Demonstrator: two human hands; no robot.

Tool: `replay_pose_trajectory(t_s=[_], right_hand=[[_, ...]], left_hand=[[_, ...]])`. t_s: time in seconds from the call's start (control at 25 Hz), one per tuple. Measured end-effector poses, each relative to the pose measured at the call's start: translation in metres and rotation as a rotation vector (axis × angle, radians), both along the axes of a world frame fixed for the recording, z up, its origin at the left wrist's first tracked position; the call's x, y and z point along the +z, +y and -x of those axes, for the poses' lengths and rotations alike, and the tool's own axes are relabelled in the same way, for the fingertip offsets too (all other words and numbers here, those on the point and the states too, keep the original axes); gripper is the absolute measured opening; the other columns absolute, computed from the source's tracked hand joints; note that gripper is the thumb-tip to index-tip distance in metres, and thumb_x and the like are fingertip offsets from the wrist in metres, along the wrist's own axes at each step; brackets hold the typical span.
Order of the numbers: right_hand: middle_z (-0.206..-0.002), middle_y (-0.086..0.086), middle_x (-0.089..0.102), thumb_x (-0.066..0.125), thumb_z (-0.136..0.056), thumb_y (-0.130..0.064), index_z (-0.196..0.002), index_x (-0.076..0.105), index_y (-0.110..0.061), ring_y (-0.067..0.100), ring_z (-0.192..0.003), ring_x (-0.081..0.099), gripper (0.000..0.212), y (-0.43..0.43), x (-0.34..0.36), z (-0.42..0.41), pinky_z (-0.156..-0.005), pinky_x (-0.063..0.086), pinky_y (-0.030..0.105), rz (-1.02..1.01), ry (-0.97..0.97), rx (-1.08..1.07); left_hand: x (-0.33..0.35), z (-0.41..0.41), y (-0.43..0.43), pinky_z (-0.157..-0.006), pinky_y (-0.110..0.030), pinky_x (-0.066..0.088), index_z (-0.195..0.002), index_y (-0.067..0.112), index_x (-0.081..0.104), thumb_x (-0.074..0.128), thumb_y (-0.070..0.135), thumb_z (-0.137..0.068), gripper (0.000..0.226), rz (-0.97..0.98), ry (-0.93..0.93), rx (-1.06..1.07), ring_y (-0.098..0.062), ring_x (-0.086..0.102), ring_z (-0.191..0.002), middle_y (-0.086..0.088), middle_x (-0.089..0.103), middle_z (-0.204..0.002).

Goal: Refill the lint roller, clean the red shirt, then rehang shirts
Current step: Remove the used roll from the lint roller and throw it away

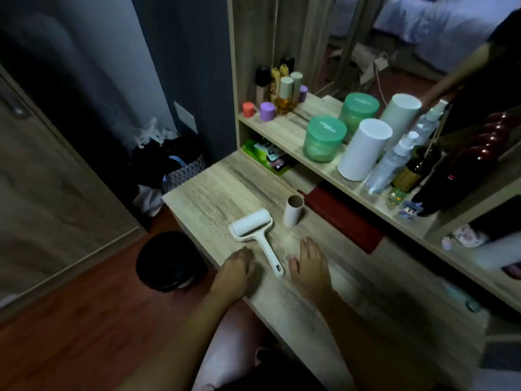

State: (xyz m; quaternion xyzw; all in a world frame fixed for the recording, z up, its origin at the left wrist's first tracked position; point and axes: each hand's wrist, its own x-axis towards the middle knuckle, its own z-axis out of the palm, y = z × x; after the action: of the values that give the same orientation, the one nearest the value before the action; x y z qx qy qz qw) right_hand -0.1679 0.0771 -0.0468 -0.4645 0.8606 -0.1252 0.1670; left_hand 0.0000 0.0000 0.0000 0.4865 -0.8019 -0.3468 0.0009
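Desk edge (197, 230), hands (236, 268) (308, 265) beside lint roller (253, 230).

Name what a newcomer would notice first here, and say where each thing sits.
The white lint roller lies on the wooden desk, its handle pointing back between the left hand and right hand, both resting on the desk. Just behind it a bare cardboard tube stands upright. A green jar stands out on the shelf beyond.
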Motion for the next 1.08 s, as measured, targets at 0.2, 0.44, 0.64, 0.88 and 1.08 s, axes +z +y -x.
replay_pose_trajectory(t_s=[0.2, 0.44, 0.64, 0.88, 1.08], right_hand=[[-0.140, 0.017, 0.048, 0.033, -0.084, -0.049, -0.134, 0.045, -0.006, 0.031, -0.129, 0.046, 0.068, 0.000, -0.030, 0.030, -0.103, 0.038, 0.046, 0.004, 0.109, 0.029], [-0.142, 0.014, 0.046, 0.038, -0.084, -0.047, -0.135, 0.045, -0.009, 0.028, -0.132, 0.043, 0.064, 0.002, -0.033, 0.031, -0.106, 0.035, 0.043, 0.032, 0.165, 0.055], [-0.146, 0.013, 0.042, 0.037, -0.086, -0.047, -0.138, 0.040, -0.010, 0.028, -0.136, 0.038, 0.065, 0.001, -0.031, 0.030, -0.108, 0.031, 0.044, 0.034, 0.173, 0.050], [-0.149, 0.012, 0.038, 0.035, -0.086, -0.048, -0.140, 0.037, -0.010, 0.026, -0.138, 0.033, 0.066, 0.003, -0.035, 0.030, -0.111, 0.027, 0.042, 0.019, 0.144, 0.046], [-0.150, 0.010, 0.034, 0.028, -0.088, -0.047, -0.140, 0.036, -0.012, 0.023, -0.140, 0.029, 0.063, -0.007, -0.017, 0.023, -0.111, 0.024, 0.035, 0.184, -0.182, -0.102]], left_hand=[[-0.015, 0.048, -0.002, -0.074, -0.033, 0.040, -0.084, 0.001, 0.061, 0.049, 0.029, -0.093, 0.032, -0.081, 0.152, 0.348, -0.035, 0.062, -0.093, -0.021, 0.068, -0.091], [-0.025, 0.080, -0.020, -0.079, -0.034, 0.037, -0.085, 0.003, 0.059, 0.050, 0.048, -0.089, 0.047, -0.156, 0.113, 0.562, -0.037, 0.058, -0.102, -0.018, 0.066, -0.096], [-0.032, 0.089, -0.021, -0.085, -0.039, 0.042, -0.106, -0.003, 0.055, 0.047, 0.043, -0.092, 0.049, -0.139, 0.168, 0.757, -0.042, 0.056, -0.107, -0.025, 0.063, -0.109], [-0.022, 0.055, -0.007, -0.066, -0.033, 0.032, -0.089, 0.006, 0.040, 0.039, 0.039, -0.096, 0.034, 0.001, 0.233, 0.636, -0.041, 0.058, -0.085, -0.015, 0.054, -0.075], [-0.024, 0.016, -0.005, -0.063, -0.033, 0.036, -0.087, 0.014, 0.037, 0.045, 0.040, -0.094, 0.028, 0.095, 0.180, 0.363, -0.044, 0.062, -0.084, -0.024, 0.063, -0.078]])
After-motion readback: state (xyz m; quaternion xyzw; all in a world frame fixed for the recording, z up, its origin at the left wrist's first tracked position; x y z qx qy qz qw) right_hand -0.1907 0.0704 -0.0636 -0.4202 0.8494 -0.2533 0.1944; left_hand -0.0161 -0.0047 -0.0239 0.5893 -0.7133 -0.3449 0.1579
